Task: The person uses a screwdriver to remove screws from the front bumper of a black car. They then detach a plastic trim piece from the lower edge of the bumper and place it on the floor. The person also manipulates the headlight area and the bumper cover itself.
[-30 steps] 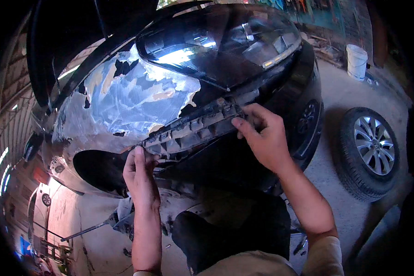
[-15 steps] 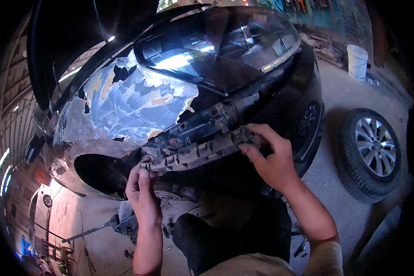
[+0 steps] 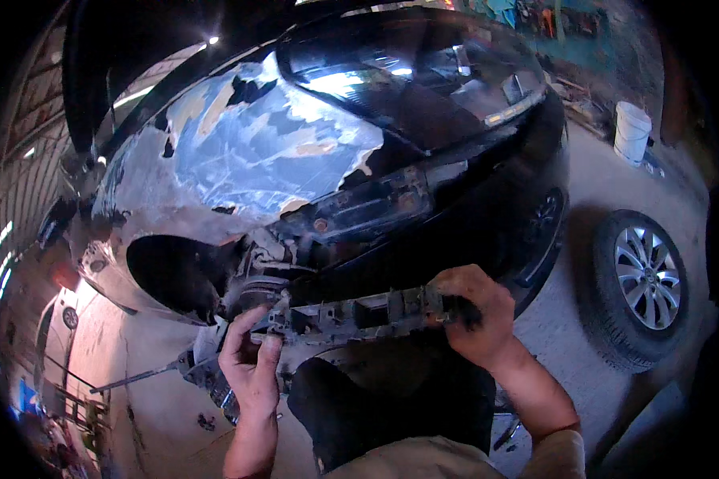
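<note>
A long dirty plastic bumper bracket (image 3: pixel 363 314) with square openings spans between my two hands, above my knees. My left hand (image 3: pixel 252 363) is closed on its left end, thumb in front. Closed around its right end is my right hand (image 3: pixel 479 315), with some fingers hidden behind the part. Just beyond it stands the dark car, its fender (image 3: pixel 248 152) patched with grey-white filler and ragged bare areas. The headlight (image 3: pixel 415 88) sits at the far side. Under the fender edge a dark mounting strip (image 3: pixel 367 206) with rusty bolts is exposed. The bracket is apart from the car.
A loose wheel (image 3: pixel 635 291) lies tilted on the concrete floor at the right, and a white bucket (image 3: pixel 632 133) stands farther back. The dark wheel arch (image 3: pixel 176 275) is at left. A jack with a long handle (image 3: pixel 140 377) rests on the floor below it.
Both hands have drawn the bracket back from the car's edge, down toward my lap. Its face with square openings now shows more. The view has shifted slightly.
</note>
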Motion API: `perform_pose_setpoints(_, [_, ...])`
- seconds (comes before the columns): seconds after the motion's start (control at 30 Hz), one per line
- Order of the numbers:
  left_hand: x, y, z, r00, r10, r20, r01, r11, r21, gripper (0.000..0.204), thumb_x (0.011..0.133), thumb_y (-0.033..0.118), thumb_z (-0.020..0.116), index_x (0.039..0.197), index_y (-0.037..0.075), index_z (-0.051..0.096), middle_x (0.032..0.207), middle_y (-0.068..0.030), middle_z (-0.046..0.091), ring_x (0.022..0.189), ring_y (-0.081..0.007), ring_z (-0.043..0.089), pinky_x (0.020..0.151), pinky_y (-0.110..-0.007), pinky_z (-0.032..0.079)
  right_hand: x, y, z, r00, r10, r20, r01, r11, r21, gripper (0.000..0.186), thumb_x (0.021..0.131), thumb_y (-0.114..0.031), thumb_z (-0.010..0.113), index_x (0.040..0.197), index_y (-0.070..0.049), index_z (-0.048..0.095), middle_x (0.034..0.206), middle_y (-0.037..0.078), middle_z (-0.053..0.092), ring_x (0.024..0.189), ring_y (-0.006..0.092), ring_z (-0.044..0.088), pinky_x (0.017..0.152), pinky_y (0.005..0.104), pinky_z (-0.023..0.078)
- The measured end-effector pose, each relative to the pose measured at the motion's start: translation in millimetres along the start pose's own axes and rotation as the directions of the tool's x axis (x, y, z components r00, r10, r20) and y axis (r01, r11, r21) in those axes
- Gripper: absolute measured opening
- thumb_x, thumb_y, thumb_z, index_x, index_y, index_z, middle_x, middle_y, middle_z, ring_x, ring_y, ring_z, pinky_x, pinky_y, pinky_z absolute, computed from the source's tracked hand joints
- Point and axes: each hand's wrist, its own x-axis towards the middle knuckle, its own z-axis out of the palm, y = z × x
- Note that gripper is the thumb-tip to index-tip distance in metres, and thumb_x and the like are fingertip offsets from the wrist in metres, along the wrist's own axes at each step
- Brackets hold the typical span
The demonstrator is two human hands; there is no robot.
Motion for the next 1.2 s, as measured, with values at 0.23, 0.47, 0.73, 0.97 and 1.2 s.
perform_pose_setpoints(0.23, [-15.4,-1.9,-29.6,0.997,0.076,-0.029,-0.071,0.989,0.130,0.037,0.083,0.010,0.068,0.117,-0.002,0.059,0.116,-0.0091,0.056,0.090,-0.0101,0.054,0.070,-0.021,0.044,1.4,-14.2,24.5,0.996,-0.067,0.050,0.064,0.996,0.055,0.052,0.056,0.013,0.059,0.104,-0.008,0.060,0.103,0.014,0.063,0.080,0.0276,0.067,0.065,0.0324,0.055])
perform_pose_setpoints(0.47, [-35.4,-5.7,-58.1,0.988,0.013,-0.153,0.003,0.994,0.107,0.037,0.083,0.004,0.066,0.118,-0.003,0.059,0.120,-0.0106,0.055,0.092,-0.0095,0.055,0.070,-0.020,0.044,4.6,-27.4,49.5,0.972,-0.138,0.188,0.118,0.987,0.112,0.048,0.062,0.013,0.060,0.105,-0.008,0.057,0.106,0.020,0.062,0.087,0.0308,0.068,0.070,0.0322,0.055])
perform_pose_setpoints(0.73, [-55.2,-21.1,-88.2,0.958,0.162,-0.235,-0.093,0.955,0.281,0.036,0.081,0.008,0.068,0.114,-0.004,0.059,0.115,-0.0176,0.059,0.109,-0.0267,0.054,0.097,-0.035,0.040,-13.9,-39.5,83.7,0.956,-0.029,0.291,-0.110,0.887,0.449,0.048,0.078,-0.015,0.065,0.122,-0.004,0.047,0.122,0.022,0.053,0.104,0.0322,0.058,0.086,0.0386,0.049])
perform_pose_setpoints(0.97, [-83.3,-39.0,-108.8,0.947,0.249,-0.204,-0.150,0.903,0.403,0.036,0.084,0.010,0.065,0.115,-0.006,0.056,0.120,-0.0190,0.053,0.112,-0.0254,0.052,0.096,-0.035,0.040,-26.5,-58.5,114.2,0.903,0.182,0.389,-0.372,0.783,0.498,0.060,0.082,-0.023,0.070,0.128,-0.001,0.040,0.125,0.018,0.047,0.117,0.0280,0.049,0.101,0.0379,0.038])
perform_pose_setpoints(1.2, [-113.9,-47.6,-117.2,0.970,0.139,-0.200,-0.038,0.897,0.440,0.039,0.080,0.007,0.064,0.115,-0.006,0.055,0.117,-0.0207,0.055,0.109,-0.0292,0.055,0.095,-0.037,0.042,-40.8,-70.6,134.3,0.796,0.355,0.490,-0.562,0.735,0.381,0.054,0.078,0.000,0.070,0.125,-0.002,0.045,0.122,0.014,0.050,0.114,0.0235,0.052,0.099,0.0359,0.041])
